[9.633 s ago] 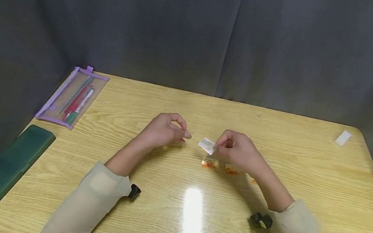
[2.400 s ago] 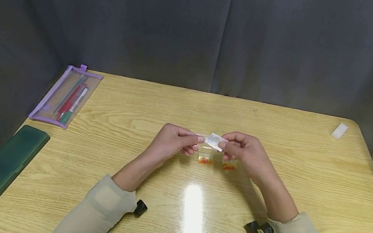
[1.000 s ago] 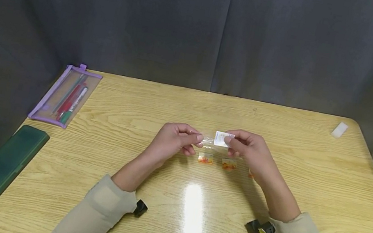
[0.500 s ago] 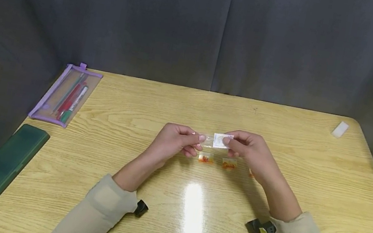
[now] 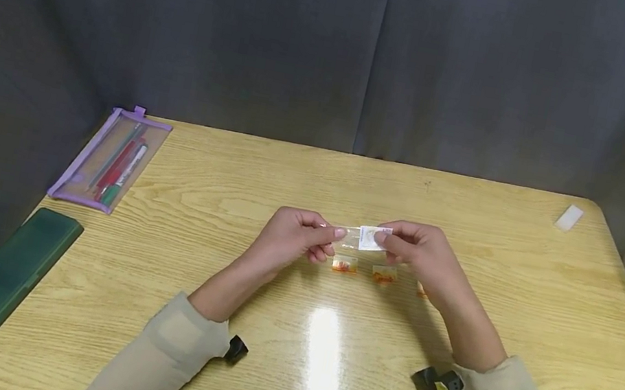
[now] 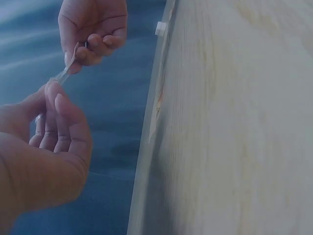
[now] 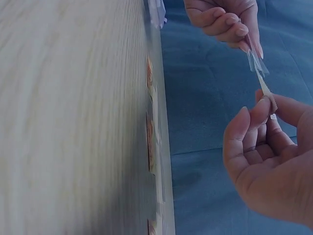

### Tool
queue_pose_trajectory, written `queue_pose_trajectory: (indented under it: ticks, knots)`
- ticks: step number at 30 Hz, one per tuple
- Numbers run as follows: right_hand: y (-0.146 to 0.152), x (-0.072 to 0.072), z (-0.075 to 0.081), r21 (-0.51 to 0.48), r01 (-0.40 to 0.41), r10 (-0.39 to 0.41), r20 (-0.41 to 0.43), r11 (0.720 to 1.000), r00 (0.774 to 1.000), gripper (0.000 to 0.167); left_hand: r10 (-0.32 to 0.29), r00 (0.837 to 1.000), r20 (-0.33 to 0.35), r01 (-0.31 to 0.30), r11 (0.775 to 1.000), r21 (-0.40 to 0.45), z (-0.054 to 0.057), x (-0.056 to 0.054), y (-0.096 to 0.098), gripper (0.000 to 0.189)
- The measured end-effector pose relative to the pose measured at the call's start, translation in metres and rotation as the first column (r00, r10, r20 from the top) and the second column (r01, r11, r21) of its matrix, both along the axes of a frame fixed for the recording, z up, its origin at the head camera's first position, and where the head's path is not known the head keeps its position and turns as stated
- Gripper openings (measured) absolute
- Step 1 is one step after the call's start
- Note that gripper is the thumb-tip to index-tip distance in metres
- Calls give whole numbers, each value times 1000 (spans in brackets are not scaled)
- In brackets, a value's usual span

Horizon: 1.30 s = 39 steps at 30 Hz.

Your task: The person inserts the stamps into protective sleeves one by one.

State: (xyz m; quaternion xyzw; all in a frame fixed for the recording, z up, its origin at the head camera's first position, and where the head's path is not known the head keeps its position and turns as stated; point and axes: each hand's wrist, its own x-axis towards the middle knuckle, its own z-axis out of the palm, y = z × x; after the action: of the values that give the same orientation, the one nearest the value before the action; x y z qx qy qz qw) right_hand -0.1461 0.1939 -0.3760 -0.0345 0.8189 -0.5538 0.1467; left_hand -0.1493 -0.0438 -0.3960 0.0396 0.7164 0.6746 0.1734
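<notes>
Above the middle of the table, my left hand [image 5: 294, 241] pinches a small clear plastic sleeve [image 5: 351, 237] between thumb and fingers. My right hand [image 5: 418, 252] pinches a small white stamp [image 5: 367, 238] with faint printing. In the right wrist view the stamp [image 7: 265, 90] shows a toothed edge, and its tip overlaps the open end of the sleeve [image 7: 254, 61]. Below the hands lie orange-and-yellow stamps: one on the left [image 5: 344, 265], a second [image 5: 384, 275] beside it, and a third [image 5: 422, 290] partly hidden by my right wrist.
A purple-edged mesh pouch [image 5: 84, 172] with pens and markers lies at the back left. In front of it is a dark green case [image 5: 2, 280]. A small white block [image 5: 568, 218] sits at the back right corner. Dark curtains [image 5: 252, 38] stand around the table [image 5: 229, 166].
Earlier the stamp was in my right hand and no sleeve showed in my left. Over the last second the stamp's edge has come from just apart to the sleeve's open end.
</notes>
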Motion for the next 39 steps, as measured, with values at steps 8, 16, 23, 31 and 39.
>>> queue_pose_trajectory:
  ticks: [8, 16, 23, 31, 39]
  knots:
    - [-1, 0, -3, -24, -14, 14, -3, 1000, 1000, 28, 1, 1000, 2, -1, 1000, 3, 1, 0, 0, 30]
    - [-2, 0, -3, -48, 0, -1, -7, 999, 1000, 30, 17, 1000, 7, -17, 1000, 18, 3, 1, 0, 17]
    - [-3, 1, -3, -53, 1, -1, -12, 999, 1000, 28, 6, 1000, 6, -6, 1000, 26, 3, 1, 0, 19]
    - [3, 0, 1, -43, 45, -47, -34, 998, 998, 30, -13, 1000, -4, 13, 999, 50, 5, -1, -3, 15]
    - [1, 2, 2, -126, 76, -78, -15, 989, 997, 32, 4, 999, -35, -3, 999, 49, 3, -1, -4, 24]
